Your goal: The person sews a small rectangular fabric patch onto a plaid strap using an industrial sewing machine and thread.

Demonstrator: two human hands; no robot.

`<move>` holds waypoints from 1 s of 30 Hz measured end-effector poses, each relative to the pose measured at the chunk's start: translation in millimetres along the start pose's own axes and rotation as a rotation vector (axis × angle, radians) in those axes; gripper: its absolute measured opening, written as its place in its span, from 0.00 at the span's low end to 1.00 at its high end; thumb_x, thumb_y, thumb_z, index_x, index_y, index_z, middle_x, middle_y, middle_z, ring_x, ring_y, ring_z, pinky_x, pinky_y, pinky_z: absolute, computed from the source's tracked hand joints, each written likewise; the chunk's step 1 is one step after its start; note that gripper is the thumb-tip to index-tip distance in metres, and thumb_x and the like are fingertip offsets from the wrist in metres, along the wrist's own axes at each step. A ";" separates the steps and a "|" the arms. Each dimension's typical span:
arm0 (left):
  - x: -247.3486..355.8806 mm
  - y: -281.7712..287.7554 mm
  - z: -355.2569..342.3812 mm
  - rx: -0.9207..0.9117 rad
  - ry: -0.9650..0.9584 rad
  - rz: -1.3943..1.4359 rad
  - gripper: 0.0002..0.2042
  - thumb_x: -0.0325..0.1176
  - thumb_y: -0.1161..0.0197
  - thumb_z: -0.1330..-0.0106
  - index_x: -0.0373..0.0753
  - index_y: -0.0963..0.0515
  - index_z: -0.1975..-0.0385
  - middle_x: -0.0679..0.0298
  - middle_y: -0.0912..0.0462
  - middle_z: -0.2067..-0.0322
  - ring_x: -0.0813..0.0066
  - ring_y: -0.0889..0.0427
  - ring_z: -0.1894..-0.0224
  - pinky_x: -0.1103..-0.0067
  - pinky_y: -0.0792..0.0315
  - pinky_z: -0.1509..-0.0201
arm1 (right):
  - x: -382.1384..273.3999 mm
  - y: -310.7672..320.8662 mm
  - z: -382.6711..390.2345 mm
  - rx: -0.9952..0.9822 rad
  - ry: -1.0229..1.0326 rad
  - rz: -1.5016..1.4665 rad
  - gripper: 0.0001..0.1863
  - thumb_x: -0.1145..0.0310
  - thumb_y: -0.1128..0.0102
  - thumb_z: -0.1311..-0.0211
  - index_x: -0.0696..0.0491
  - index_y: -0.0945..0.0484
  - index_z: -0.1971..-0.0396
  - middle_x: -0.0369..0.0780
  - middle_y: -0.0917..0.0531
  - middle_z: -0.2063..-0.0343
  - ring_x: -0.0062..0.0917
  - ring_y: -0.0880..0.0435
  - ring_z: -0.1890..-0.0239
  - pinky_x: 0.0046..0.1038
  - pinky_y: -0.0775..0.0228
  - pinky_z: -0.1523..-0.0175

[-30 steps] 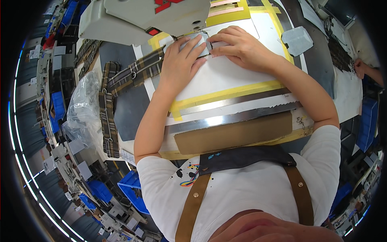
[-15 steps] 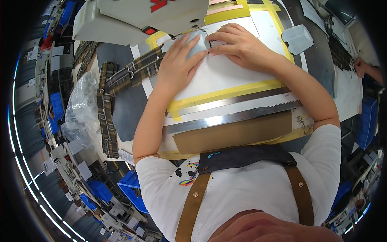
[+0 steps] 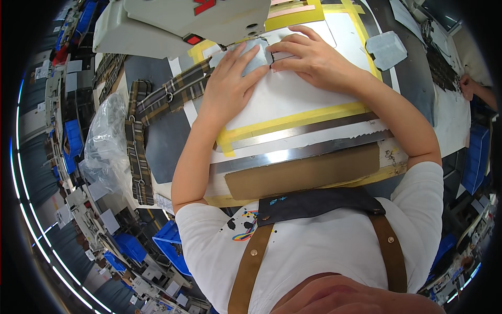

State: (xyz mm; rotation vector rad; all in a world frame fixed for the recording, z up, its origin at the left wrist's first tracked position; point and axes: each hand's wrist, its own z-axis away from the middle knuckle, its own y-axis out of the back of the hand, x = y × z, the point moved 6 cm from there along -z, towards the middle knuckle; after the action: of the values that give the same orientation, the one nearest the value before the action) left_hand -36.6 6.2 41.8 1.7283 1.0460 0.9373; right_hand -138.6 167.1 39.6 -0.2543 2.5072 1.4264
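My left hand [image 3: 230,86] lies with fingers spread over a small pale grey-blue piece [image 3: 257,62] on the white work surface [image 3: 303,97]. A plaid strap with metal rings [image 3: 178,95] runs from beneath the left fingers toward the left. My right hand [image 3: 314,57] has its fingers apart, and its fingertips touch the right edge of the pale piece, where a dark line and a bit of pink show. Just beyond both hands stands the sewing machine head [image 3: 188,23], its needle area mostly hidden.
More plaid straps [image 3: 138,157] hang at the left beside a clear plastic bag [image 3: 104,141]. Metal strips [image 3: 293,152] and a brown board [image 3: 303,172] lie along the near edge. Another pale pad [image 3: 387,51] sits at the right. Another person's hand [image 3: 467,86] is at far right.
Both hands stay at the pale piece. My right hand's fingers have shifted slightly, with the upper finger raised a little farther from the others.
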 end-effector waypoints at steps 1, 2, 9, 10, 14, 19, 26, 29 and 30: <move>0.1 -0.2 0.4 0.000 0.001 -0.002 0.15 0.32 0.31 0.34 0.53 0.16 0.48 0.63 0.24 0.32 0.52 0.28 0.28 0.57 0.30 0.26 | -0.6 -0.2 -0.5 -0.002 0.002 0.001 0.15 0.79 0.31 0.43 0.46 0.13 0.56 0.36 0.15 0.44 0.34 0.18 0.41 0.47 0.38 0.23; -0.3 0.0 0.8 0.004 0.018 0.029 0.15 0.31 0.32 0.33 0.51 0.16 0.48 0.62 0.24 0.32 0.53 0.28 0.28 0.57 0.31 0.25 | -1.2 0.0 -0.8 -0.001 0.005 0.000 0.15 0.79 0.31 0.43 0.46 0.13 0.56 0.36 0.15 0.44 0.34 0.18 0.41 0.47 0.38 0.23; -36.7 8.3 12.7 0.041 0.269 0.466 0.13 0.21 0.41 0.27 0.40 0.14 0.48 0.62 0.17 0.37 0.60 0.27 0.27 0.67 0.32 0.25 | -3.0 1.6 -1.9 -0.024 0.006 0.012 0.13 0.77 0.31 0.41 0.46 0.13 0.57 0.35 0.15 0.44 0.33 0.19 0.40 0.47 0.39 0.22; -40.6 10.7 15.8 0.044 0.276 0.458 0.13 0.21 0.41 0.27 0.40 0.14 0.48 0.62 0.17 0.37 0.60 0.27 0.27 0.67 0.32 0.25 | -3.7 1.4 -2.4 -0.028 0.004 0.011 0.13 0.77 0.31 0.40 0.46 0.13 0.57 0.35 0.15 0.43 0.33 0.19 0.41 0.47 0.39 0.22; -53.3 14.9 22.8 0.037 0.338 0.516 0.14 0.21 0.38 0.29 0.41 0.12 0.49 0.64 0.16 0.37 0.62 0.24 0.30 0.70 0.32 0.26 | -5.1 2.7 -2.9 -0.038 0.011 0.011 0.12 0.76 0.31 0.39 0.46 0.13 0.57 0.35 0.16 0.43 0.33 0.19 0.41 0.47 0.40 0.22; -56.4 17.4 24.1 0.038 0.346 0.547 0.14 0.22 0.37 0.30 0.41 0.11 0.50 0.63 0.15 0.38 0.64 0.22 0.32 0.71 0.31 0.27 | -5.2 3.4 -2.5 -0.029 0.009 0.031 0.12 0.76 0.32 0.38 0.46 0.13 0.56 0.35 0.15 0.42 0.34 0.19 0.40 0.48 0.40 0.22; -53.6 18.9 23.8 0.044 0.321 0.521 0.14 0.22 0.37 0.30 0.42 0.11 0.49 0.63 0.15 0.38 0.64 0.21 0.33 0.71 0.29 0.28 | -5.2 3.1 -3.2 -0.030 0.012 0.029 0.12 0.76 0.32 0.37 0.46 0.13 0.56 0.37 0.15 0.42 0.34 0.19 0.40 0.48 0.41 0.21; -52.2 19.8 22.5 0.045 0.320 0.515 0.14 0.21 0.37 0.30 0.43 0.11 0.50 0.64 0.15 0.38 0.64 0.21 0.33 0.72 0.29 0.29 | -4.5 2.9 -3.3 -0.037 0.010 0.038 0.12 0.76 0.32 0.37 0.46 0.13 0.56 0.37 0.15 0.42 0.35 0.19 0.39 0.49 0.41 0.21; -52.1 20.1 22.1 0.042 0.326 0.522 0.14 0.21 0.36 0.30 0.43 0.11 0.50 0.64 0.15 0.38 0.64 0.21 0.34 0.72 0.28 0.29 | -4.7 3.0 -3.5 -0.035 0.010 0.038 0.12 0.76 0.32 0.37 0.46 0.13 0.56 0.37 0.15 0.42 0.35 0.19 0.39 0.49 0.41 0.21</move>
State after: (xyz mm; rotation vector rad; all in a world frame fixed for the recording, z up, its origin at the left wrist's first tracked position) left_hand -30.4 -53.5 45.3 1.9701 0.8240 1.5758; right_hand -135.4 165.8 45.2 -0.2228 2.5098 1.4886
